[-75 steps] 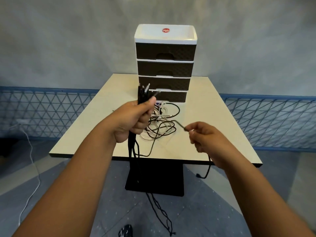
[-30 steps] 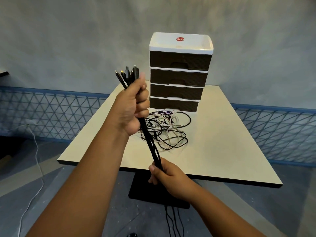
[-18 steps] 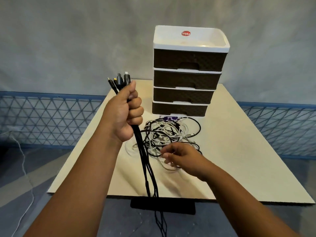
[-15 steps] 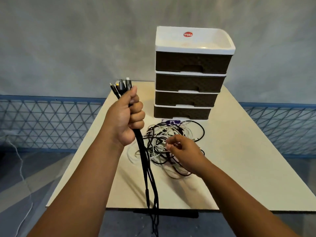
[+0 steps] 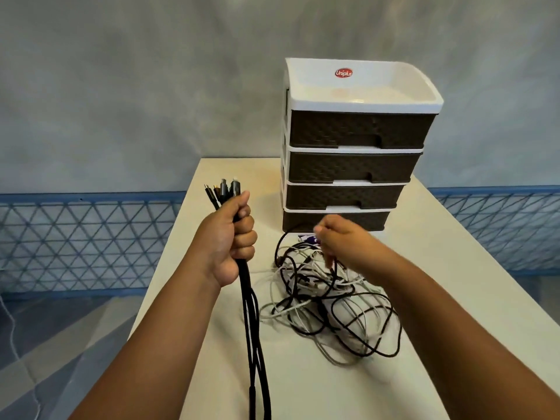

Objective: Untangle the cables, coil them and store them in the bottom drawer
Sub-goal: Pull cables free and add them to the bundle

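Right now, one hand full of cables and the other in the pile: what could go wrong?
1. The right hand pulls a black cable from the tangled pile; interlocked loops may tighten or drag the whole pile.
2. The left hand grips a black cable bundle hanging past the table edge; the ends could snag below.
3. The bottom drawer looks closed, and both hands are occupied.

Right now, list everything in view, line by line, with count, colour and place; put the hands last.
drawer unit: one, white frame with four dark brown drawers, at the table's far side
cable pile: one tangle, black and white, before the drawer unit
cable bundle: several, black, hanging from the left fist
table: one, cream
fence: blue lattice, behind the table
left hand: grips the cable bundle
right hand: blurred, over the cable pile
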The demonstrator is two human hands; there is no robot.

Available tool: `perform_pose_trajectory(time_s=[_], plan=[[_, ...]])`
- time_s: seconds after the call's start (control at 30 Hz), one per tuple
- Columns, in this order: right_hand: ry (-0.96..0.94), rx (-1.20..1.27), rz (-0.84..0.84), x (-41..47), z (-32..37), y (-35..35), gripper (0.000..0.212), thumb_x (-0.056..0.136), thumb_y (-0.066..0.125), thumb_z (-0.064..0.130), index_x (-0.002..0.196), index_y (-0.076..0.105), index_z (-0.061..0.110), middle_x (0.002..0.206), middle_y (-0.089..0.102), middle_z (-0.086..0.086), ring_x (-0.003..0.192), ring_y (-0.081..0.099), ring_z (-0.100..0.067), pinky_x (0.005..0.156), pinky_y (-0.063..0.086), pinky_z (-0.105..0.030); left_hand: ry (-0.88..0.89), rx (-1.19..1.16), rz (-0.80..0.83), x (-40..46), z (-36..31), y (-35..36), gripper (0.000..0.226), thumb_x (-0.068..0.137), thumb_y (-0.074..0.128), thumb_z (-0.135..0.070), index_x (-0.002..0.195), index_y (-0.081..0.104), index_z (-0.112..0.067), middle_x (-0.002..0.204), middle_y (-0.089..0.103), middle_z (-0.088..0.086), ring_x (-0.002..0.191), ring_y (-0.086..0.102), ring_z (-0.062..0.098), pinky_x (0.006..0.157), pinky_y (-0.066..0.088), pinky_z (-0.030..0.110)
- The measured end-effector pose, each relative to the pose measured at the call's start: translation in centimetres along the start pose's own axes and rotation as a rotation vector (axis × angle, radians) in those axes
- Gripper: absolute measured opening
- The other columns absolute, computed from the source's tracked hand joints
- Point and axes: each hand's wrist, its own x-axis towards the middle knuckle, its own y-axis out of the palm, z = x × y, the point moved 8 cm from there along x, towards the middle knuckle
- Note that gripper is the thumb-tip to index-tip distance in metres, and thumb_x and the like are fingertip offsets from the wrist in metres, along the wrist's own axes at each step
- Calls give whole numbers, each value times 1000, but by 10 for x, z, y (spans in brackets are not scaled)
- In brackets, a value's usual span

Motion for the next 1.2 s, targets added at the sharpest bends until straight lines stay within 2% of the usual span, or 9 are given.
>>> perform_pose_trajectory(time_s=[0.17,0.37,0.63,0.8,0.9,0.97,1.03,1.13,1.2], plan=[[-69,365,8,4,62,-28,19,104,43,18,89,53,11,52,36,6,47,27,-11,47,24,-25,-33,53,11,4,-1,-1,34,96,53,-38,67,46,-22,46,21,-11,34,15,3,32,10,13],[-301,465,-54,-4,124,-54,18,104,45,16,91,56,11,53,33,5,48,21,-12,47,15,-28,-63,77,38,9,2,2,28,97,52,-38,77,55,-17,47,20,-10,35,15,3,32,10,14],[-323,515,-110,-5,129,-60,16,103,47,22,97,59,13,55,39,4,43,32,-11,43,29,-22,-88,131,62,12,8,4,30,97,50,-41,87,61,-14,48,20,-10,36,14,3,36,8,15],[-251,530,85,-12,90,-22,13,102,48,18,98,59,11,60,39,-1,47,35,-13,44,32,-23,-198,132,72,12,28,0,54,92,47,-61,98,65,-10,52,19,-10,37,13,2,37,7,17],[-219,432,415,-28,59,24,6,96,56,11,98,58,6,65,50,-10,54,50,-18,52,45,-26,-226,120,52,15,39,-3,64,86,47,-70,94,67,-10,53,18,-9,38,12,2,37,7,16],[-162,309,651,-41,37,51,6,94,59,12,98,62,9,77,60,-23,67,60,-24,66,50,-32,-233,147,23,18,47,-5,49,93,50,-57,91,65,-10,49,19,-10,36,14,2,36,7,16],[-127,128,736,-45,16,59,14,97,58,20,99,68,10,87,68,-17,79,63,-21,75,50,-32,-245,182,10,20,54,-6,29,99,50,-35,81,57,-13,46,19,-11,33,14,2,32,8,14],[8,66,502,-19,-17,43,36,99,51,36,101,71,6,94,73,-11,84,66,-21,78,53,-32,-252,209,-10,21,60,-9,30,96,48,-24,67,47,-18,54,16,-9,33,13,2,32,8,12],[53,97,248,4,-35,28,26,101,52,31,103,70,12,96,72,-6,82,66,-19,78,55,-36,-257,226,0,18,59,-8,33,94,48,-25,62,46,-20,59,13,-8,35,11,2,33,8,13]])
